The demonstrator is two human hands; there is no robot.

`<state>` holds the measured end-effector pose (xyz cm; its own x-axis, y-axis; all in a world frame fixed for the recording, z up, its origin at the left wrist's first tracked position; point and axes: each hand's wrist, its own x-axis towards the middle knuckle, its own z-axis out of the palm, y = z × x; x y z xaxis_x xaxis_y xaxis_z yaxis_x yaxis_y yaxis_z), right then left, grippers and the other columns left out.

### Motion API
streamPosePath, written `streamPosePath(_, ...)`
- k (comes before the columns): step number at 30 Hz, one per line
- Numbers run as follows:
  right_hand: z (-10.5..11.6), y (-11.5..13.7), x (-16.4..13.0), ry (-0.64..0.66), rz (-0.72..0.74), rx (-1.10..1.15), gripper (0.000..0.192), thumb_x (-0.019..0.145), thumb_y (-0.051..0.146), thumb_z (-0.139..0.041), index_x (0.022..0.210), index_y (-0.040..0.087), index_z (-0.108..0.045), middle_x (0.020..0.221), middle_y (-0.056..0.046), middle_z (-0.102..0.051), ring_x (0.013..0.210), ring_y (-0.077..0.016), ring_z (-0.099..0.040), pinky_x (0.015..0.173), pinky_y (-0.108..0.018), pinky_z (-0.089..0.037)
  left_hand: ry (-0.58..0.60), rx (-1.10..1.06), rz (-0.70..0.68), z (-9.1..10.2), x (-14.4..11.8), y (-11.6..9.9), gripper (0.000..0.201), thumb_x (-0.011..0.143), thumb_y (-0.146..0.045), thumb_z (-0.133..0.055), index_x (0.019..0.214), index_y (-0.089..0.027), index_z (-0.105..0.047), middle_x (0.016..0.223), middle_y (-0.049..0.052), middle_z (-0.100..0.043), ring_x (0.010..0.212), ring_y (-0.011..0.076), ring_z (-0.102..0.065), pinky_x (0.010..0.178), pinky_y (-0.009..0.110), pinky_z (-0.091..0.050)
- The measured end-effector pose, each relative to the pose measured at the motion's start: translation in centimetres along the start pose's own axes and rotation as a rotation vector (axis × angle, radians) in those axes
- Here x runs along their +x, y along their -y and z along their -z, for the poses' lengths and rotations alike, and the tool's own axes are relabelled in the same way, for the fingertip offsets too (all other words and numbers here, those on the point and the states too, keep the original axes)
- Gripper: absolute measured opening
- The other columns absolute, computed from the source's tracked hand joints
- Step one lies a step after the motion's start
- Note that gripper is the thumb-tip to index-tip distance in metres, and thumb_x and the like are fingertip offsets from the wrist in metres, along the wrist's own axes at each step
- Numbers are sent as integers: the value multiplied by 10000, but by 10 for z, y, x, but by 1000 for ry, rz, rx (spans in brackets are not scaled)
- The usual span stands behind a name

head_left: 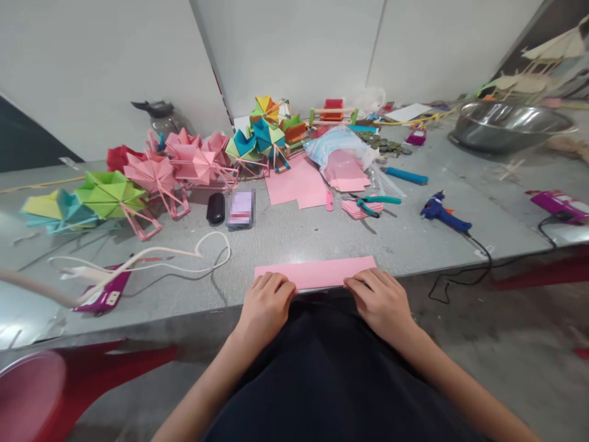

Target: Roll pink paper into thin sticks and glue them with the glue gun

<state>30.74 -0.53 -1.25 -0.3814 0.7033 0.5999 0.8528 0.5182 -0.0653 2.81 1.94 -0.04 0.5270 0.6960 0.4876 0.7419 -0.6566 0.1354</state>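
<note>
Both hands, left hand (264,301) and right hand (380,299), press curled fingers onto a long folded pink paper strip (317,272) at the grey counter's (322,236) near edge.

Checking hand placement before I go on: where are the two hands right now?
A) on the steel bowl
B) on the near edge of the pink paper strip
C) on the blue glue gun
B: the left hand and right hand both press the pink paper strip at the table's near edge.

Craft workshop, informal. Long grey worktable (414,239) against plain white walls, crowded with folded paper pinwheel models in pink, green and teal (151,175), loose pink paper sheets (297,184), a blue hot-glue gun (442,212), teal-handled pliers (375,201). Large steel bowl (506,126) at far right; red plastic chairs (92,368) alongside.
</note>
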Motion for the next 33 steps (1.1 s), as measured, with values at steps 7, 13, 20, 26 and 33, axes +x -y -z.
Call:
streamPosePath(7, 4, 0, 10, 117, -44, -1, 241, 919, 10, -557, 935, 187, -720, 904, -57, -708, 848, -219, -582, 740, -331, -381, 151, 12, -56, 6, 10, 9, 202, 989, -45, -564, 907, -171, -699, 895, 60, -708, 847, 237, -625, 777, 370, -504)
streamPosePath(13, -2, 13, 21, 158, 13, -11, 283, 854, -26, -537, 962, 175, -704, 959, -75, -705, 879, -242, -556, 784, -357, -378, 280, -14, -31, 8, 21, 13, 161, 993, -61, -582, 932, -159, -694, 890, 65, -717, 828, 237, -644, 763, 368, -502)
streamPosePath(20, -19, 28, 32, 153, 20, -8, 274, 866, -16, -543, 966, 185, -700, 916, -77, -670, 851, -237, -521, 755, -360, -342, 353, -100, 92, 8, 29, 17, 115, 1006, -103, -595, 984, -175, -682, 941, 58, -724, 879, 225, -670, 764, 339, -499)
streamPosePath(26, -22, 26, 29, 155, -2, 10, 255, 872, 12, -558, 963, 188, -717, 926, -85, -668, 854, -241, -545, 752, -371, -385, 299, -113, 46, 9, 31, 17, 210, 1004, -88, -546, 904, -192, -698, 920, 51, -690, 867, 209, -623, 785, 346, -513)
streamPosePath(33, -30, 32, 15, 69, 27, 103, 410, 928, 40, -495, 1241, 162, -729, 1336, -134, -737, 1303, -269, -630, 1150, -456, -474, 79, -75, -72, -3, 12, 1, 266, 1033, -89, -489, 1116, -163, -730, 1209, 126, -760, 1117, 269, -702, 962, 452, -603)
